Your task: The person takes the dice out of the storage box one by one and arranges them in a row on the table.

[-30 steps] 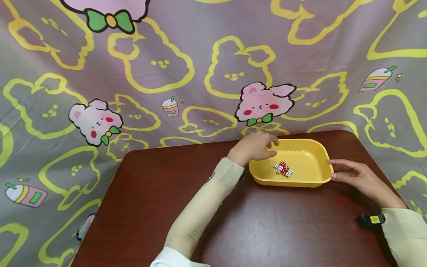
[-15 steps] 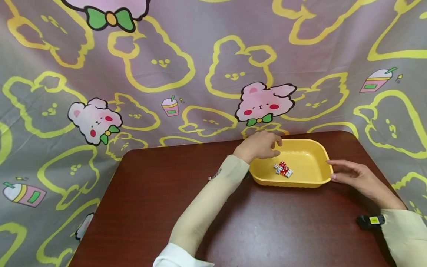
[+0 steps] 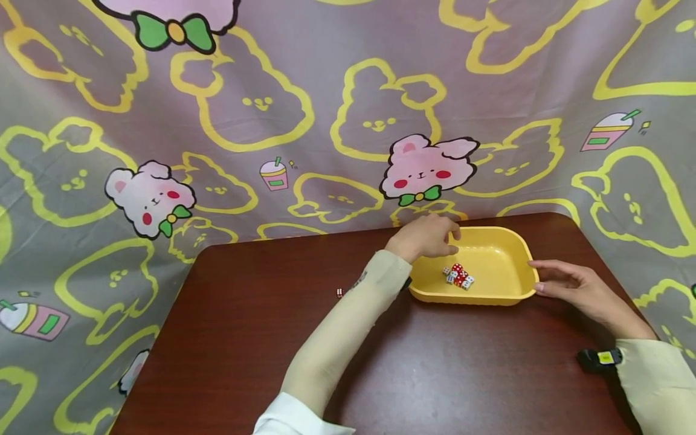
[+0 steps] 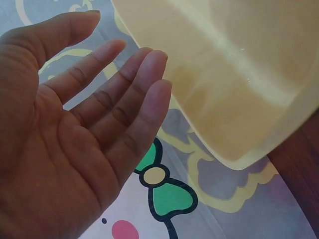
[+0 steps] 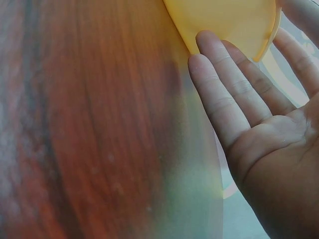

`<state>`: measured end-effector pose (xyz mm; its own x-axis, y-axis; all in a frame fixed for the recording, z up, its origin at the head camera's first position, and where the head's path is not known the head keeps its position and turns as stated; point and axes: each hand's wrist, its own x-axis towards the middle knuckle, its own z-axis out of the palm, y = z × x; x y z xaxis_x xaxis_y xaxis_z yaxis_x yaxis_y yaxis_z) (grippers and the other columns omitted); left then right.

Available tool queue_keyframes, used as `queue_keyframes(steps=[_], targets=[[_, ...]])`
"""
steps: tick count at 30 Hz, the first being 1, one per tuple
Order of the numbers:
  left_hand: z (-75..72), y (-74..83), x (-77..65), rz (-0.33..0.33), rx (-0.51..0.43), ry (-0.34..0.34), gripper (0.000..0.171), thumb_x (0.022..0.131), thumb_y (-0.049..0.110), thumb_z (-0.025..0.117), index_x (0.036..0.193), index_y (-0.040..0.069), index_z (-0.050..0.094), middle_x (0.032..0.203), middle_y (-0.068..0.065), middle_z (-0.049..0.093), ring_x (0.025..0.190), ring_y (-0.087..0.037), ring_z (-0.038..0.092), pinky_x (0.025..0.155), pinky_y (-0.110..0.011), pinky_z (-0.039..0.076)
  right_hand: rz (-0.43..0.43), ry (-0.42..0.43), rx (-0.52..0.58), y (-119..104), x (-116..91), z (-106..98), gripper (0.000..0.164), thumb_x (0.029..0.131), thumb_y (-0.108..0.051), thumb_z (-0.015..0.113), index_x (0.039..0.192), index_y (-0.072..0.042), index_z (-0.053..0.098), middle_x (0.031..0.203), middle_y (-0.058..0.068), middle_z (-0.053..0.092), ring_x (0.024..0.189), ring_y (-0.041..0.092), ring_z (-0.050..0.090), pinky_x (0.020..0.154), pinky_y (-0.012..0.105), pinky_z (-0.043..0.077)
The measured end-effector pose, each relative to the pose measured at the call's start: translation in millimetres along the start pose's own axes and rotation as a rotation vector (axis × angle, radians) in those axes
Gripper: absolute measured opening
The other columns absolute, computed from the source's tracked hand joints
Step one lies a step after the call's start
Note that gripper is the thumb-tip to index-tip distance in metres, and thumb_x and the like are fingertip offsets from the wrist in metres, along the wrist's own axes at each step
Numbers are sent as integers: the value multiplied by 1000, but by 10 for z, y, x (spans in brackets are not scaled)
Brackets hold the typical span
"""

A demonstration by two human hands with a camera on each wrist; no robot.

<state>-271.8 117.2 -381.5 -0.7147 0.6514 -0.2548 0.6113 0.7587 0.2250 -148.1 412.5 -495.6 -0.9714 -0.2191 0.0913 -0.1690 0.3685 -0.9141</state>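
Observation:
A yellow plastic tub (image 3: 500, 293) stands at the back right of the table. Inside it, toward the left, lies a small cluster of red and white dice (image 3: 459, 277). My left hand (image 3: 426, 235) is over the tub's left end, palm toward it. Its fingers, loosely bent in the left wrist view, hold nothing and overlap the tub's rim there. On the opposite side, my right hand (image 3: 576, 284) has its fingertips right at the outer wall. The right wrist view shows these fingers nearly straight against the yellow wall (image 5: 229, 20).
More small red and white dice (image 3: 339, 293) lie on the dark wood table (image 3: 261, 338), partly hidden by my left forearm. A cartoon-printed cloth (image 3: 304, 121) hangs close behind the table's back edge. A black wrist strap (image 3: 598, 359) is on my right wrist.
My left hand has shifted slightly right over the tub's end, uncovering the dice beside the forearm. The right hand keeps its place at the tub; the dice inside lie as before.

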Motion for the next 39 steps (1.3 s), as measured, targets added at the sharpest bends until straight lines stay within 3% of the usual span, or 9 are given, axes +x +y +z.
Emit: queue_keyframes(steps=[11,17,21,29,34,39], targets=[[1,32,81,-15,-8,-34,33,91,39,64,121,26,64,108,11,59,94,-9,56,80,-26,47,17,-1,-12,12,-5,-4,49,88,-3,66,135,1,51,112,-24,65,89,-2,70,71,18,56],[23,48,175,-62,14,-45,32,91,41,63,120,28,65,124,13,58,101,-8,52,87,-27,47,17,-3,-3,12,-6,-7,49,88,-3,66,135,2,51,111,-23,66,89,0,70,71,20,57],[55,58,212,-82,3,-65,30,91,41,63,119,29,65,124,14,57,102,-8,52,86,-27,47,12,-14,15,17,-8,3,50,88,-1,66,135,3,50,113,-21,66,90,0,70,72,21,57],[90,80,271,-142,-11,-125,19,91,42,64,105,30,65,109,13,60,94,-8,55,77,-28,48,16,-4,-6,-11,6,8,49,88,-3,67,134,3,51,114,-22,65,89,0,70,72,21,57],[85,131,322,-121,-15,-147,16,91,42,64,90,26,64,90,10,60,80,-8,54,68,-26,45,13,-1,-5,-25,6,0,49,88,-3,67,134,4,51,112,-21,66,88,1,71,71,20,57],[137,173,399,-99,-30,-207,26,91,39,63,73,21,59,63,7,48,57,-7,45,55,-23,38,11,-4,3,-19,2,2,49,88,-2,66,134,4,51,113,-22,66,89,0,70,72,19,57]])
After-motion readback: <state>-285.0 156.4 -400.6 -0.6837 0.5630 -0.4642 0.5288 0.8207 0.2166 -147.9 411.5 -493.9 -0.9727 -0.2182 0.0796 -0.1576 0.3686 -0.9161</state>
